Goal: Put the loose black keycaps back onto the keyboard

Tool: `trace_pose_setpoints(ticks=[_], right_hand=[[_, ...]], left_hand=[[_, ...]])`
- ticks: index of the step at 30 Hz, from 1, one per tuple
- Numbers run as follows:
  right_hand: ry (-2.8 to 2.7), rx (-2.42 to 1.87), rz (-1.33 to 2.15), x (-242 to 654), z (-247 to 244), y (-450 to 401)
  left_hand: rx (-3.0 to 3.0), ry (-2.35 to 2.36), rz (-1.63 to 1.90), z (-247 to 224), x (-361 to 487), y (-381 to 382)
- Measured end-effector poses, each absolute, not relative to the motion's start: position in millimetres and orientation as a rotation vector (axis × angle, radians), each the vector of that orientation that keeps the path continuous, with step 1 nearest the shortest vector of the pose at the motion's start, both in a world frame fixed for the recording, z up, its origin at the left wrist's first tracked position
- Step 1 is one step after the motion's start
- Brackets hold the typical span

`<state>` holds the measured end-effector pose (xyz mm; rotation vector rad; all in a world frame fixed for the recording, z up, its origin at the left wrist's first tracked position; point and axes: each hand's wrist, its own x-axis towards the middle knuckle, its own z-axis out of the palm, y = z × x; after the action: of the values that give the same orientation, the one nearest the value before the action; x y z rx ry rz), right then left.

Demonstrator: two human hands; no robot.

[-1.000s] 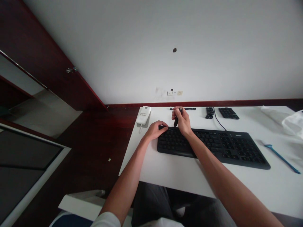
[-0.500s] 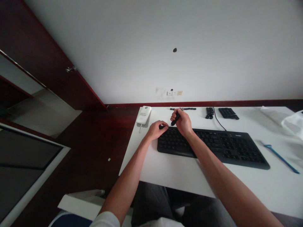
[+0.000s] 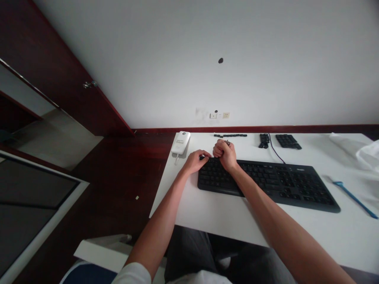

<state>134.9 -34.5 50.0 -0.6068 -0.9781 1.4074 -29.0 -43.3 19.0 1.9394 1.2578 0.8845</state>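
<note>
The black keyboard (image 3: 299, 185) lies on the white table. At its far left corner, my left hand (image 3: 196, 160) grips the edge, with the thumb near the top row and the fingers curled by the back. My right hand (image 3: 225, 153) is closed in a fist over the keyboard's back edge, just right of the left hand. It is wrapped round a small black-handled tool; only a dark, partly metallic end (image 3: 227, 142) sticks out above the fist. The tool's lower end is hidden, so I cannot tell whether it touches the keyboard.
Loose black keycaps lie in a row (image 3: 237, 135), a small cluster (image 3: 263, 141) and a block (image 3: 287, 141) at the back. A white phone-like device (image 3: 181, 142) stands at the left. To the right are a blue-handled brush (image 3: 355, 199) and a white plastic bag (image 3: 368, 154).
My right hand has turned and dropped slightly, so the black tool that showed below it is now mostly hidden. My left hand stays at the keyboard's corner. The view has shifted a little.
</note>
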Motion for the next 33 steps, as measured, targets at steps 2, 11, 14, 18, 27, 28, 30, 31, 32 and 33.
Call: trace_pose_setpoints(ticks=[2,11,14,18,27,28,30,31,32,33], right_hand=[[-1.036,-0.627,1.396,132.0,48.5,-34.7],[-1.264,-0.741,1.295,123.8,38.0,-34.9],[-1.309,-0.770,1.260,123.6,33.0,-33.4],[-1.339,-0.788,1.227,123.2,30.7,-33.5],[-1.390,-0.796,1.186,122.0,30.2,-36.4],[-1.401,-0.803,1.175,122.1,30.4,-36.8],[-1.423,-0.824,1.148,122.5,30.8,-37.6],[-1.432,-0.834,1.135,122.7,31.0,-38.1],[-1.439,-0.843,1.123,122.8,31.0,-38.5],[-1.443,-0.851,1.113,122.8,30.9,-38.8]], left_hand=[[1.945,1.276,0.878,18.6,-29.3,-43.2],[1.984,1.328,0.833,16.5,-30.3,-40.9],[1.983,1.351,0.819,14.8,-30.1,-40.3],[1.982,1.348,0.835,13.6,-30.2,-40.5],[1.984,1.351,0.851,12.1,-30.3,-40.2],[1.984,1.352,0.850,12.1,-30.2,-40.4],[1.986,1.360,0.845,12.4,-30.0,-40.8],[1.987,1.367,0.841,12.8,-29.8,-41.0],[1.988,1.375,0.838,13.3,-29.6,-41.2],[1.989,1.386,0.832,13.9,-29.3,-41.5]])
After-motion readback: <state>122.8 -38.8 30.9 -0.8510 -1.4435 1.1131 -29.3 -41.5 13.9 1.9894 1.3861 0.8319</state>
